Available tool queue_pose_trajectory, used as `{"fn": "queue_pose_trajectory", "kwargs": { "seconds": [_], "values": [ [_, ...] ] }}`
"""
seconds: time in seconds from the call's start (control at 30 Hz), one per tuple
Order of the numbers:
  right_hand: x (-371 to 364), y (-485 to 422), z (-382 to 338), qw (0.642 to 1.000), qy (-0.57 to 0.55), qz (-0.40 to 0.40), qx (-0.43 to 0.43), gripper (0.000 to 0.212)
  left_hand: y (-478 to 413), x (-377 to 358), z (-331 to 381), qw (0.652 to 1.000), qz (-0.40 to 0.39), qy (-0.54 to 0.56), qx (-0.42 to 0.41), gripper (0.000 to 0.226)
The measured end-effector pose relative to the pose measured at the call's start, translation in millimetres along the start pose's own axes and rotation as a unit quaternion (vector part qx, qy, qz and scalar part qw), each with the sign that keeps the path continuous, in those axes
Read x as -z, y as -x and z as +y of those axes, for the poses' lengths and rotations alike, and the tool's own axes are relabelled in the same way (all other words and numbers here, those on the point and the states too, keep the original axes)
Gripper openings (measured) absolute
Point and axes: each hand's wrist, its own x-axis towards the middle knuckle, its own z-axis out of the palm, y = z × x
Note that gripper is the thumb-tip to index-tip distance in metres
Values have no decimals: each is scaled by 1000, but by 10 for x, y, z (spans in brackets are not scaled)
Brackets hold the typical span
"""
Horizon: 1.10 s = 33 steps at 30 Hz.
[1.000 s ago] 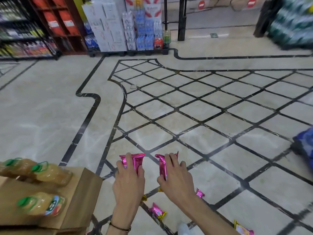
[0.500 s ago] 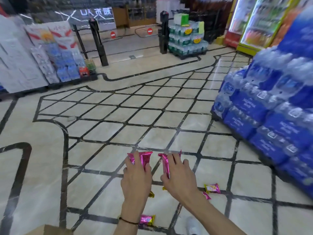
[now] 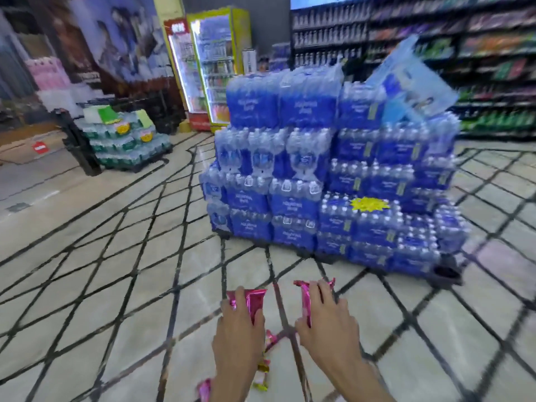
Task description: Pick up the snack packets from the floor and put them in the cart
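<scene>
Snack packets, held: 2 pink foil ones, one per hand, both up off the floor (image 3: 116,285), low centre of view.
Left grip (image 3: 237,329): back of hand to camera, fingers curled over left packet (image 3: 254,300); packet's far end pokes out past the fingertips.
Right grip (image 3: 327,326): fingers wrapped over right packet (image 3: 305,300), held edge-on, pink strip showing on thumb side.
Spacing: hands side by side, near, not touching.
Snack packets, loose: on floor under the wrists. Pink packet (image 3: 271,339) just beside left hand, gold packet (image 3: 262,369) by left forearm, second pink packet (image 3: 204,388) at bottom edge. Print unreadable.
Floor: pale marble w/ dark diamond lines.
Ahead: water stack (image 3: 319,184), blue-wrapped bottle packs in tiers on a dark base, yellow starburst tag on a low tier.
Bkgd: lit drinks fridge (image 3: 214,68) rear centre-left; bottle shelves (image 3: 478,68) rear right; green-label stack (image 3: 124,140) far left.
Blur: heavy throughout, small detail lost.
</scene>
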Motion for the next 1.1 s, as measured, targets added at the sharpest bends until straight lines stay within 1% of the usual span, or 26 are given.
{"fn": "queue_pose_trajectory", "kwargs": {
  "seconds": [0.13,0.2,0.3,0.4,0.5,0.57,0.63,0.8,0.97,1.1],
  "values": [
    [387,-41,1321,994,24,31,-98,66,69,-599,1289,995,-39,19,-85,51],
    [589,-16,1947,987,27,47,-152,67,140,-883,1874,989,-56,31,-131,52],
    [840,73,2733,972,36,52,-227,61,271,-1204,2653,979,-84,36,-182,54],
    [1040,194,3400,956,48,56,-285,57,441,-1463,3350,967,-111,38,-226,56],
    [1183,292,3943,943,42,77,-322,61,569,-1730,3940,951,-137,37,-275,57],
    [1230,350,4304,926,37,94,-364,65,630,-1973,4324,937,-153,32,-311,58],
    [1273,371,4530,916,29,95,-389,67,647,-2121,4573,927,-160,28,-337,58],
    [1385,380,5351,880,52,110,-460,64,728,-2718,5523,873,-205,9,-442,57],
    [1617,133,6099,846,61,113,-517,60,698,-3171,6471,833,-250,12,-494,59],
    [1846,-115,6643,821,42,127,-555,63,641,-3439,7296,786,-271,15,-556,56]
  ]
}}
